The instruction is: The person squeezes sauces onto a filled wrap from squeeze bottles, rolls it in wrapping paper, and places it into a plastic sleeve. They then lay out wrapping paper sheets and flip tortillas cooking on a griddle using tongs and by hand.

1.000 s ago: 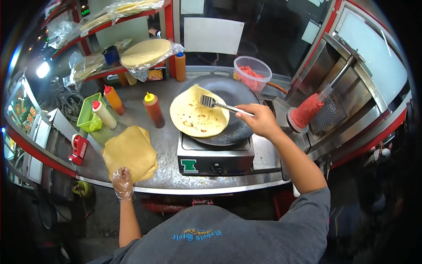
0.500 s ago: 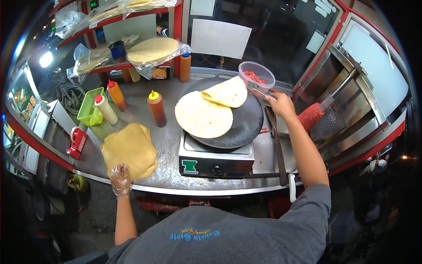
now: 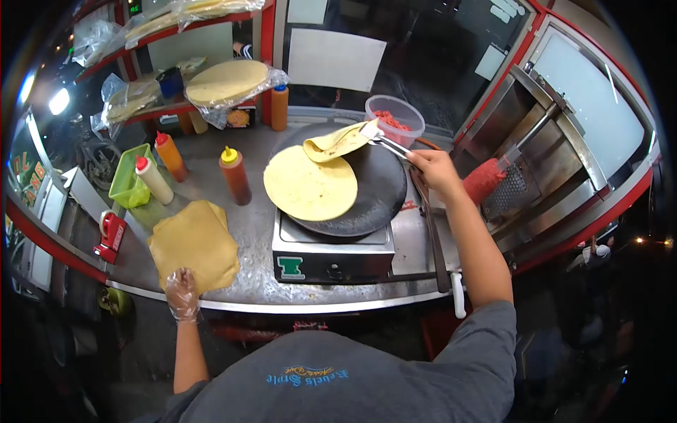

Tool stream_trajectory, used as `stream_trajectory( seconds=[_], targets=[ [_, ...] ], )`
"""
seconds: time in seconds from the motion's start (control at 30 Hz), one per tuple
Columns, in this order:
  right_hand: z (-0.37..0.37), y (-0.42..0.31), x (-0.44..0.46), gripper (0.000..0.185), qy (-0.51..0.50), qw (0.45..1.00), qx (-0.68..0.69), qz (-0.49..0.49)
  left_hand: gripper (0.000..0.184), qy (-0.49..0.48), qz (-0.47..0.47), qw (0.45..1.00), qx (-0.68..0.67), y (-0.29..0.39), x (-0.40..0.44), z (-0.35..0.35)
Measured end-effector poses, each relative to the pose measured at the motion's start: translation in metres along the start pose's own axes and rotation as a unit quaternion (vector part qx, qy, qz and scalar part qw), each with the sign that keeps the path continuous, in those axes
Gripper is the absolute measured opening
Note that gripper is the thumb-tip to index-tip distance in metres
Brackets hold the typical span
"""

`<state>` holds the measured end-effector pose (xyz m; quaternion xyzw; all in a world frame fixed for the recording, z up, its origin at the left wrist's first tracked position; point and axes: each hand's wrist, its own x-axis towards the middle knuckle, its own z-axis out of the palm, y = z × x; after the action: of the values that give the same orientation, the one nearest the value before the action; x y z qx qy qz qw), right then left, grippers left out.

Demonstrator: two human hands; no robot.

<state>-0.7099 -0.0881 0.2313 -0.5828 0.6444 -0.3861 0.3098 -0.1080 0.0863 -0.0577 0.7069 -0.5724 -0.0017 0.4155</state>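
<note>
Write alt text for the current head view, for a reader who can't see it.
A person's right hand holds a metal utensil at a folded flatbread, next to a flat one on a round black pan. The clear-gloved left hand touches stacked brown sheets; squeeze bottles stand beyond.

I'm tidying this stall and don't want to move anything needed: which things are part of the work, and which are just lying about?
Part of the work:
- metal utensil in the right hand
- folded flatbread, flat flatbread, black pan
- brown sheets under the gloved left hand

Lying about:
- yellow-capped bottle
- green basket
- white-handled knife
</note>
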Motion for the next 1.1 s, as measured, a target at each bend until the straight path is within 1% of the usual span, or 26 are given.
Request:
stream_trajectory(
  seconds=[0.03,0.07,0.1,0.13,0.2,0.27,0.3,0.37,0.4,0.43,0.47,0.5,0.53,0.57,0.6,0.67,0.7,0.8,0.87,0.9,0.93,1.0,1.1],
  targets=[
    [-0.013,-0.014,-0.010,0.027,0.004,1.000,-0.006,-0.002,0.025,0.006,-0.025,0.999,-0.024,0.001,-0.002,0.001],
    [-0.027,-0.018,-0.014,0.027,0.007,1.000,-0.013,-0.001,0.025,0.015,-0.011,1.000,-0.021,0.001,0.001,0.001],
    [-0.047,0.003,-0.003,0.026,-0.020,0.999,-0.029,0.035,0.025,0.024,0.000,1.000,-0.019,0.001,0.001,0.001],
    [-0.056,-0.005,-0.009,0.029,-0.032,0.992,-0.082,0.091,0.025,0.032,0.011,0.999,-0.017,0.002,0.001,0.002],
    [-0.055,-0.007,-0.007,0.033,-0.025,0.978,-0.036,0.205,0.024,0.033,0.010,0.999,0.000,0.005,0.002,0.001],
    [-0.035,0.013,0.008,0.033,-0.016,0.987,-0.057,0.152,0.025,0.020,0.008,0.999,0.025,0.008,0.000,-0.001],
    [-0.021,0.027,0.022,0.036,-0.011,0.990,-0.066,0.124,0.024,0.023,0.028,0.999,0.033,0.005,0.001,-0.001],
    [0.005,0.055,0.062,0.039,0.006,0.996,-0.085,0.024,0.025,0.021,0.017,1.000,0.013,0.005,-0.001,0.000],
    [0.014,0.055,0.068,0.042,0.015,0.995,-0.094,-0.027,0.025,0.022,0.013,1.000,0.003,0.007,0.000,-0.001],
    [0.012,0.056,0.067,0.042,0.072,0.974,-0.199,-0.082,0.024,0.019,0.021,0.999,0.015,0.008,0.001,-0.003],
    [0.012,0.042,0.056,0.043,0.130,0.935,-0.299,-0.138,0.024,0.020,0.016,1.000,0.005,0.008,0.000,-0.004],
    [0.012,0.025,0.042,0.044,0.185,0.881,-0.392,-0.191,0.024,0.022,0.011,1.000,-0.005,0.006,0.000,-0.002],
    [0.002,0.015,0.026,0.049,0.185,0.863,-0.413,-0.223,0.024,0.024,0.005,1.000,-0.014,0.004,-0.001,0.000],
    [-0.007,0.004,0.009,0.053,0.184,0.858,-0.404,-0.259,0.023,0.030,0.004,0.999,-0.027,0.000,-0.002,0.001],
    [-0.018,-0.014,-0.012,0.052,0.153,0.843,-0.436,-0.275,0.023,0.033,0.006,0.999,-0.019,0.003,-0.002,-0.001],
    [-0.034,-0.045,-0.056,0.050,0.114,0.809,-0.468,-0.337,0.023,0.034,0.007,0.999,0.001,0.012,0.001,-0.005],
    [-0.039,-0.054,-0.074,0.047,0.098,0.777,-0.484,-0.390,0.022,0.033,-0.004,0.999,0.000,0.015,0.002,-0.005],
    [-0.035,-0.058,-0.103,0.043,-0.044,0.718,-0.565,-0.404,0.022,0.018,-0.008,1.000,0.011,0.023,0.004,-0.010],
    [0.003,-0.041,-0.111,0.039,-0.035,0.725,-0.520,-0.451,0.023,0.016,-0.010,1.000,0.010,0.020,0.005,-0.009],
    [0.024,-0.033,-0.112,0.038,-0.006,0.726,-0.493,-0.479,0.023,0.018,-0.010,1.000,0.012,0.020,0.004,-0.008],
    [0.043,-0.021,-0.110,0.040,0.003,0.738,-0.477,-0.476,0.023,0.020,-0.009,1.000,0.014,0.019,0.002,-0.007],
    [0.071,-0.021,-0.108,0.041,-0.009,0.765,-0.447,-0.465,0.024,0.019,-0.006,1.000,0.000,0.016,0.000,-0.005],
    [0.064,-0.040,-0.093,0.039,0.029,0.861,-0.311,-0.402,0.022,0.020,0.002,1.000,0.005,0.014,0.002,-0.005]
  ],
)
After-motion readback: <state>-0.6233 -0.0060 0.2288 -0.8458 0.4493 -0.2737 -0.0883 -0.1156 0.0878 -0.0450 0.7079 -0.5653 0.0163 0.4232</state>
